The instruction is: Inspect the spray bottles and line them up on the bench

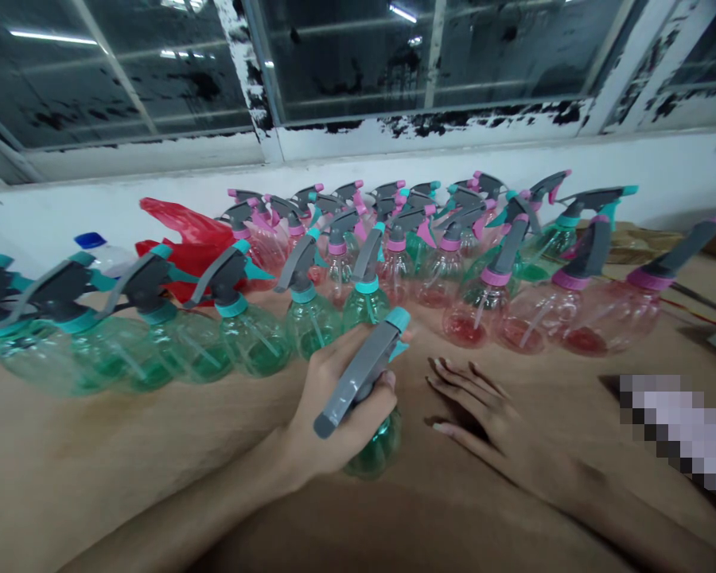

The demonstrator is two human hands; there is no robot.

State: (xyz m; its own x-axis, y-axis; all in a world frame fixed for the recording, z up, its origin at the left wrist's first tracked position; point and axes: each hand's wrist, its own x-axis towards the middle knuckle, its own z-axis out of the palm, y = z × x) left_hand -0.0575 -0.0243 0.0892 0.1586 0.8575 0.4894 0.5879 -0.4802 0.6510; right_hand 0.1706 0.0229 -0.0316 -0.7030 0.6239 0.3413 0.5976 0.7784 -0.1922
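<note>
My left hand (pixel 334 398) is wrapped round the neck of a green spray bottle (pixel 377 450) with a grey and turquoise trigger head. The bottle stands near me, its head pointing away, and my fingers hide much of its upper body. To its right, my right hand (pixel 495 414) lies over the table with fingers stretched out and apart, holding nothing. Just beyond my left hand stands another green spray bottle (pixel 365 306), part of a row of several green ones. Past my right hand are clear pink spray bottles (pixel 468 322) with pink collars.
Many more spray bottles crowd the back of the wooden table (pixel 173 446) by the wall. A red plastic bag (pixel 184 235) and a blue-capped bottle (pixel 104 255) are at the back left. Flattened cardboard (pixel 644 243) lies at the back right. A blurred-out patch (pixel 686 430) covers the right edge.
</note>
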